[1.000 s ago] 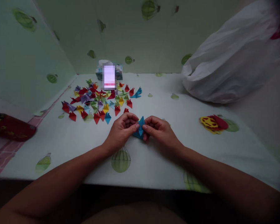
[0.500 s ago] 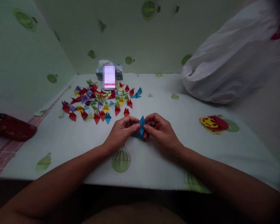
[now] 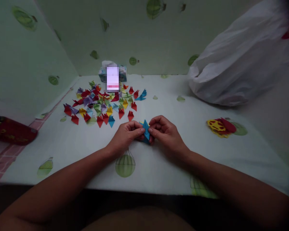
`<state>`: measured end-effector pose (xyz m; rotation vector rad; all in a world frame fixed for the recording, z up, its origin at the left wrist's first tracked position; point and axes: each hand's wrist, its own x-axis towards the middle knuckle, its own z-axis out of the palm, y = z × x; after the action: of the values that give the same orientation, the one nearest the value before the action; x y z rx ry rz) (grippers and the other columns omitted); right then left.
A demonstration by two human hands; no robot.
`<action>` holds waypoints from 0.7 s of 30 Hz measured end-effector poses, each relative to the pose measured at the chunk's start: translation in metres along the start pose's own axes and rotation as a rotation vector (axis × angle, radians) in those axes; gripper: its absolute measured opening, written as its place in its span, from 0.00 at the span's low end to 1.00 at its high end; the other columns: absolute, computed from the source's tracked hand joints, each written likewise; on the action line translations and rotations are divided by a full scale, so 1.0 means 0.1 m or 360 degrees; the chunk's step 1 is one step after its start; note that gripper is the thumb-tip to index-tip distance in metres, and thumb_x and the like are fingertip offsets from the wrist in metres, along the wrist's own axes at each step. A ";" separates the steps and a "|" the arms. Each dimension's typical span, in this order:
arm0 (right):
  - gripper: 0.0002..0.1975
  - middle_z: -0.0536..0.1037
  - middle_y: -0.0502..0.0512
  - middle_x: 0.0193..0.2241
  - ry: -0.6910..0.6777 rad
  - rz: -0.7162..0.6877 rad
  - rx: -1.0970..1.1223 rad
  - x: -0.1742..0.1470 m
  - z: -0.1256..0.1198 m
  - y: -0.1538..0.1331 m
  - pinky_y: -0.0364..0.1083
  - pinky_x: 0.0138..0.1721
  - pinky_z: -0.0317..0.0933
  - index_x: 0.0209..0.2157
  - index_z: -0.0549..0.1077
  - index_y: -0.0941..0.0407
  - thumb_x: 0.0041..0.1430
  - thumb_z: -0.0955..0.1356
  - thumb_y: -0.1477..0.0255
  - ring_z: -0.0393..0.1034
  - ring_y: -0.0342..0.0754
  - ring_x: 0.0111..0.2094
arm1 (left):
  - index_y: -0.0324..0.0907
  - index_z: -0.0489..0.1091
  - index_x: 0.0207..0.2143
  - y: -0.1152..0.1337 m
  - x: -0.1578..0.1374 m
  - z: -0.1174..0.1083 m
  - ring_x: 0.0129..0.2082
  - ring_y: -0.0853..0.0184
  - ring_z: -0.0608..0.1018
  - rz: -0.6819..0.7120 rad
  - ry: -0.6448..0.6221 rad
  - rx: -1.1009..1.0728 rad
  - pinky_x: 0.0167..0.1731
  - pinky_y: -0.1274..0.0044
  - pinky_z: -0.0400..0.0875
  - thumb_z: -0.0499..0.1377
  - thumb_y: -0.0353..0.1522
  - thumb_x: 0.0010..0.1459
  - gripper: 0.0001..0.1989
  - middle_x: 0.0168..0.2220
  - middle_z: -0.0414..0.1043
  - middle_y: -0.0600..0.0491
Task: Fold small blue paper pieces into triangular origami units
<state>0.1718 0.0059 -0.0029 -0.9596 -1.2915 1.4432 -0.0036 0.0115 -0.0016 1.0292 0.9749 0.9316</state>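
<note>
Between my two hands is a piece of folded blue paper point(image 3: 146, 127), with pointed tips above and below my thumbs. My left hand point(image 3: 128, 134) pinches its left side between thumb and fingers. On the other side, my right hand point(image 3: 165, 131) is closed on the right edge, its thumb against the front. The fingertips behind the paper are partly hidden. Beyond my left hand lies a spread of small folded paper cranes point(image 3: 103, 104) in red, yellow, purple, green and blue.
A lit phone point(image 3: 112, 78), partly pixelated, leans on a tissue box point(image 3: 123, 73) at the back. A white plastic bag point(image 3: 221, 73) bulges at right, near yellow and red cut-out pieces point(image 3: 221, 127). A red can point(image 3: 13, 131) lies at the left edge.
The blue paper has turned slightly in my fingers, and its upper tip leans a little more to the left. Both hands have kept their grip and almost their place.
</note>
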 end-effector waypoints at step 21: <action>0.10 0.71 0.45 0.15 -0.0122 0.0117 -0.0348 -0.04 0.01 -0.06 0.41 0.22 0.57 0.27 0.68 0.56 0.60 0.69 0.67 0.63 0.40 0.18 | 0.38 0.73 0.31 0.01 -0.02 0.00 0.28 0.71 0.76 0.0103 -0.0012 0.0089 0.34 0.77 0.70 0.66 0.37 0.56 0.10 0.28 0.75 0.54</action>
<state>0.1723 0.0016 0.0031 -1.1145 -1.5075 1.4269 -0.0045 0.0100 -0.0003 1.1159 0.9709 0.9577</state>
